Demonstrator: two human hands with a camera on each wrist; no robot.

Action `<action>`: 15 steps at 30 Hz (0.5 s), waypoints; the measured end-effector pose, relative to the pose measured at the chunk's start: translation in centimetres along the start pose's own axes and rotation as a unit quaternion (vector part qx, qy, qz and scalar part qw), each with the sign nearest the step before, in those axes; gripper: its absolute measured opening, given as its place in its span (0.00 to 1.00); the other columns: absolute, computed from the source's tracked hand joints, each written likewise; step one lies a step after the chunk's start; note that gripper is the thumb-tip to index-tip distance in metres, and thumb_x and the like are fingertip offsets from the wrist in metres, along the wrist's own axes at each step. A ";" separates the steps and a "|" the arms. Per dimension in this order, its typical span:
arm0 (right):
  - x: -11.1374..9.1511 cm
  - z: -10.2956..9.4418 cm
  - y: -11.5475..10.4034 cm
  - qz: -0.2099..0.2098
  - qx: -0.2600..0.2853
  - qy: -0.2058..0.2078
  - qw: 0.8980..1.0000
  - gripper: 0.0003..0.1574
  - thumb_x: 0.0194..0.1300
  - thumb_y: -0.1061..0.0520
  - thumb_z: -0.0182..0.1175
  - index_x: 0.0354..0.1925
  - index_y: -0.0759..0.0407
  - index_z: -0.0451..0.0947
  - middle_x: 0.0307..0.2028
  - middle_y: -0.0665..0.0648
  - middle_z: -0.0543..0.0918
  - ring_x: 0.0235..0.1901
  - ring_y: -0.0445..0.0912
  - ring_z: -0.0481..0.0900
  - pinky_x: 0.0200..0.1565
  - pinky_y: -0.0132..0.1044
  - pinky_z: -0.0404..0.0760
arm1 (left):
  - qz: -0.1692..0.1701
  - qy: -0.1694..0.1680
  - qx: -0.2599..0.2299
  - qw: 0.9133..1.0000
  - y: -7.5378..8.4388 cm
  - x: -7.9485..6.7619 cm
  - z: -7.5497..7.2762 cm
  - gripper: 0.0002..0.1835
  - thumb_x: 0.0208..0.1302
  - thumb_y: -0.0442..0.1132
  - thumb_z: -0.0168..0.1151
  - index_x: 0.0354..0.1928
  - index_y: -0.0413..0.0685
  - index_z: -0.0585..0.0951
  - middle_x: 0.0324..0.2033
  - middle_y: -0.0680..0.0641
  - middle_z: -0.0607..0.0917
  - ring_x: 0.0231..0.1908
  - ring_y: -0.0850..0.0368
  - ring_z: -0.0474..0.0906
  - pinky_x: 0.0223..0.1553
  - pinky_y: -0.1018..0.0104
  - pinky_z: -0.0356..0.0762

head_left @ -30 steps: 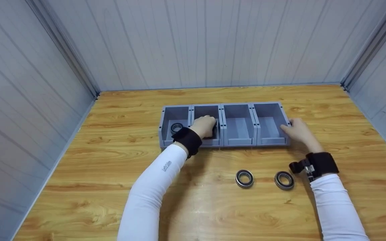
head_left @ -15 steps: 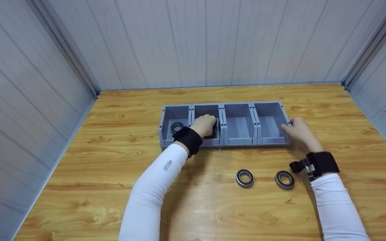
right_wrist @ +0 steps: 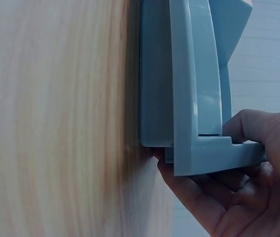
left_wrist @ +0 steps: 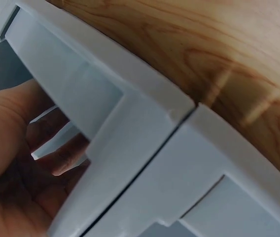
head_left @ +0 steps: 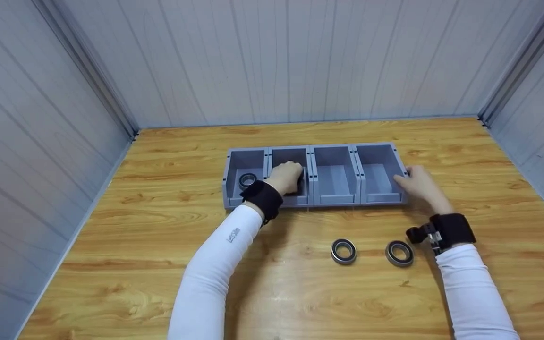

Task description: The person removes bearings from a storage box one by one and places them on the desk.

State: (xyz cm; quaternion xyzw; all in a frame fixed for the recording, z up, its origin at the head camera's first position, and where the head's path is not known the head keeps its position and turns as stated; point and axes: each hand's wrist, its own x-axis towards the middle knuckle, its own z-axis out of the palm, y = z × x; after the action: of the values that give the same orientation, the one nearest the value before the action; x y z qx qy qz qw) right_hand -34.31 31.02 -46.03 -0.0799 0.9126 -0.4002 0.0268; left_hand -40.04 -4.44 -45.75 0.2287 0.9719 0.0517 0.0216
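My left hand reaches down into the second compartment from the left of a grey bin row. Its fingers are curled at a dark object, apparently a bearing, which the hand mostly hides. The left wrist view shows these fingers behind the compartment's low front wall. At the row's right end, my right hand grips the outer side wall, thumb inside and fingers outside, as the right wrist view confirms. A black-sealed bearing lies in the leftmost compartment.
Two more bearings lie flat on the wooden table in front of the bins, one near the middle and another close to my right wrist. Pale panel walls enclose the table at the back and both sides.
Both hands stay in place, the left in the second compartment and the right on the end wall. The head view has shifted very slightly; the bins and bearings are where they were.
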 end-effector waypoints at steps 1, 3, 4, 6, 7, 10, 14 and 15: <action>0.0 0.0 0.0 -0.001 0.000 0.001 1.000 0.24 0.82 0.62 0.54 0.58 0.88 0.74 0.20 0.48 0.70 0.19 0.37 0.65 0.26 0.30 0.69 | 0.004 0.005 0.002 1.000 -0.4 0.4 0.5 0.05 0.63 0.29 0.71 0.40 0.41 0.87 0.48 0.37 0.91 0.52 0.38 0.88 0.51 0.45 0.88; 0.0 0.1 -0.1 0.000 0.002 0.001 1.000 0.24 0.82 0.63 0.54 0.59 0.89 0.74 0.21 0.48 0.70 0.19 0.37 0.66 0.26 0.29 0.69 | 0.000 0.001 -0.001 1.000 -0.7 0.9 0.9 0.05 0.62 0.29 0.72 0.40 0.42 0.87 0.48 0.37 0.91 0.51 0.39 0.89 0.51 0.46 0.88; 0.0 0.1 -0.1 0.002 0.003 0.002 1.000 0.25 0.82 0.63 0.54 0.60 0.89 0.73 0.21 0.49 0.71 0.19 0.37 0.66 0.25 0.29 0.69 | -0.004 -0.007 -0.008 1.000 -0.6 0.9 0.8 0.06 0.63 0.30 0.72 0.41 0.42 0.88 0.49 0.37 0.91 0.52 0.40 0.89 0.51 0.46 0.88; 0.1 0.2 0.0 0.005 0.004 0.002 1.000 0.26 0.82 0.64 0.54 0.61 0.90 0.73 0.22 0.50 0.72 0.20 0.38 0.67 0.26 0.29 0.70 | -0.003 -0.002 -0.009 1.000 -0.7 1.0 1.0 0.05 0.62 0.30 0.72 0.39 0.42 0.88 0.47 0.37 0.91 0.50 0.40 0.89 0.49 0.47 0.88; 0.1 0.2 0.0 0.006 0.004 0.003 1.000 0.26 0.82 0.64 0.54 0.62 0.90 0.72 0.23 0.50 0.72 0.20 0.38 0.67 0.26 0.29 0.70 | -0.003 -0.002 -0.011 1.000 -0.7 0.9 0.9 0.04 0.62 0.30 0.72 0.38 0.43 0.88 0.47 0.38 0.91 0.50 0.41 0.89 0.49 0.48 0.88; 0.1 0.2 -0.2 0.008 0.001 0.006 1.000 0.26 0.82 0.63 0.53 0.62 0.90 0.72 0.23 0.50 0.73 0.20 0.38 0.67 0.26 0.29 0.69 | -0.002 -0.002 -0.010 1.000 -0.2 0.2 0.1 0.03 0.62 0.30 0.71 0.37 0.40 0.86 0.47 0.37 0.91 0.50 0.38 0.89 0.48 0.46 0.88; 0.0 0.2 -0.1 0.005 0.002 0.008 1.000 0.28 0.82 0.61 0.54 0.61 0.90 0.72 0.23 0.50 0.74 0.20 0.37 0.68 0.26 0.29 0.69 | -0.007 -0.020 -0.030 0.999 1.1 -1.7 -2.0 0.05 0.65 0.27 0.69 0.42 0.34 0.87 0.51 0.33 0.90 0.54 0.34 0.88 0.53 0.43 0.87; 0.2 0.2 0.2 0.002 0.006 0.009 1.000 0.28 0.82 0.61 0.54 0.61 0.90 0.72 0.23 0.50 0.74 0.20 0.37 0.68 0.26 0.29 0.69 | -0.006 -0.022 -0.035 0.999 1.2 -2.0 -2.4 0.06 0.66 0.27 0.68 0.44 0.33 0.87 0.51 0.32 0.90 0.54 0.35 0.88 0.54 0.43 0.87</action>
State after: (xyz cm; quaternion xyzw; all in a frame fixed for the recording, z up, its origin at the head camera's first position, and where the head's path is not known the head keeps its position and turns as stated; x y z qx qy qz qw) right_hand -34.47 31.00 -46.30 -0.0744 0.9105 -0.4064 0.0202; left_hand -37.83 -4.47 -43.18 0.2226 0.9702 0.0807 0.0512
